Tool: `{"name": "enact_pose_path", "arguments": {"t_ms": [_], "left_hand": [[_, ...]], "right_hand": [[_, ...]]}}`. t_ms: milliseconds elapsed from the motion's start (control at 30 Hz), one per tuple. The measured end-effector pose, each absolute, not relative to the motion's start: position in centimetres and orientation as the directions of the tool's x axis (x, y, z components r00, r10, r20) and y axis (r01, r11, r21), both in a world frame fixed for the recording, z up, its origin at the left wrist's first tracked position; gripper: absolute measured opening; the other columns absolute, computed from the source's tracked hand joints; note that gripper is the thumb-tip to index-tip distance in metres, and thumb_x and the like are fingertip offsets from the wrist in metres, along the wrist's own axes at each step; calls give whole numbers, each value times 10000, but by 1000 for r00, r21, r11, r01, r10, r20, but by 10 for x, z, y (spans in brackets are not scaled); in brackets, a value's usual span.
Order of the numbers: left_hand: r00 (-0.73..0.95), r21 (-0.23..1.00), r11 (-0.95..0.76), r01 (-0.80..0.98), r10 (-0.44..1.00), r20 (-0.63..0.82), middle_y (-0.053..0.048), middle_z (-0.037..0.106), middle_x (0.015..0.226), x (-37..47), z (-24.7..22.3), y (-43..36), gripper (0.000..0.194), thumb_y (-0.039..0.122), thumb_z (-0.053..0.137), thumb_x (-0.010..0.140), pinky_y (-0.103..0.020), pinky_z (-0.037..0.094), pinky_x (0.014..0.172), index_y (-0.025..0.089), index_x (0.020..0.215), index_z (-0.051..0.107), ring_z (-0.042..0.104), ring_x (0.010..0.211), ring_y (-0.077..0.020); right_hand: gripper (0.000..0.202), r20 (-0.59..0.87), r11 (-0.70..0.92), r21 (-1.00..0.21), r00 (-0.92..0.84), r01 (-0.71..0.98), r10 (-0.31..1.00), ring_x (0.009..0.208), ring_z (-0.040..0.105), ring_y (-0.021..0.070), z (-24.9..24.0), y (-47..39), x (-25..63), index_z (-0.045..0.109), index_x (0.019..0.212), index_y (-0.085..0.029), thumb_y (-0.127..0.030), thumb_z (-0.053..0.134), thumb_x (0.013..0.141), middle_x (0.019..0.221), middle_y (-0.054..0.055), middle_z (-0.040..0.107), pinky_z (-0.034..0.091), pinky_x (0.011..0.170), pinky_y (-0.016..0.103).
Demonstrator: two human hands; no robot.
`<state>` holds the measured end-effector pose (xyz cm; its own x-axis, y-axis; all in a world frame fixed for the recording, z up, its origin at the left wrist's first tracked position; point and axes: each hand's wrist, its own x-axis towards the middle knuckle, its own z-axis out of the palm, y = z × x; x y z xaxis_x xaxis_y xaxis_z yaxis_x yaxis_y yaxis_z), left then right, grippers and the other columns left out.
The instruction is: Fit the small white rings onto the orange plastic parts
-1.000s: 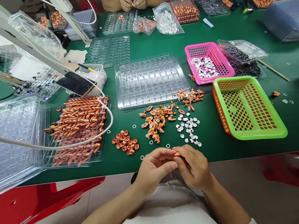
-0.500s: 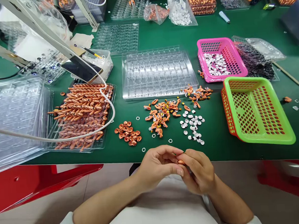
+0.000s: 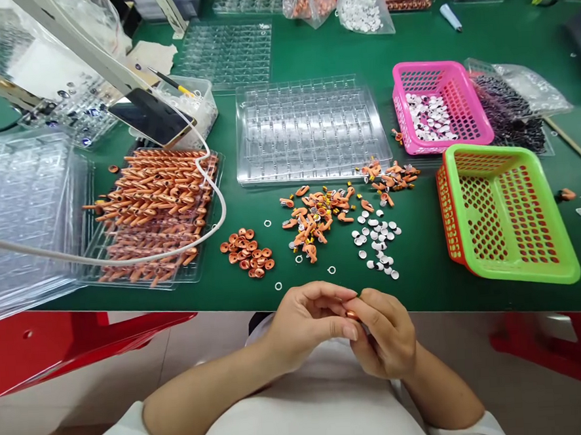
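Just off the table's front edge, my left hand (image 3: 302,325) and my right hand (image 3: 387,333) meet fingertip to fingertip. Between them is a small copper-coloured round part (image 3: 352,315), mostly covered by the fingers. Both hands are closed on it. Beyond them on the green table lie a pile of copper-coloured cup-shaped parts (image 3: 247,251), a heap of small orange curved parts with yellow and clear bits (image 3: 315,219), and scattered white discs (image 3: 378,238). A few thin white rings (image 3: 332,270) lie near the edge.
Clear trays (image 3: 310,134) are stacked mid-table. Pink basket (image 3: 485,133) and green basket (image 3: 563,253) stand at right. At left, a tray of copper-coloured pointed parts (image 3: 151,193) lies under a white cable (image 3: 175,256), near a phone (image 3: 151,118). Red stools (image 3: 57,343) flank me below.
The view has shifted slightly, so table items sit a little higher in it. Both hands keep nearly the same pose around the small copper-coloured part.
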<state>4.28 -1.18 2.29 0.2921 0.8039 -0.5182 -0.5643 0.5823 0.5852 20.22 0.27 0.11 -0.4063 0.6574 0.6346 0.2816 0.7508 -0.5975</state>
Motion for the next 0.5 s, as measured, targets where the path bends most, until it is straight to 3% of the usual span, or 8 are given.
{"name": "enact_pose_path", "arguments": {"t_ms": [333, 500], "left_hand": [[269, 572, 569, -591, 808, -525, 4, 746, 691, 42, 17, -10, 349, 91, 900, 556, -191, 573, 611, 165, 869, 764, 688, 623, -100], [262, 608, 625, -490, 771, -581, 25, 695, 619, 38, 15, -2, 388, 158, 912, 545, -189, 530, 583, 140, 895, 745, 637, 557, -83]], "right_hand": [[298, 604, 733, -605, -420, 311, 677, 599, 570, 181, -2, 6, 199, 570, 1179, -102, -113, 481, 895, 721, 60, 616, 459, 501, 299], [191, 484, 601, -735, -378, 314, 789, 607, 589, 162, -4, 6, 196, 597, 1052, -173, -139, 480, 906, 749, 44, 639, 484, 530, 278]]}}
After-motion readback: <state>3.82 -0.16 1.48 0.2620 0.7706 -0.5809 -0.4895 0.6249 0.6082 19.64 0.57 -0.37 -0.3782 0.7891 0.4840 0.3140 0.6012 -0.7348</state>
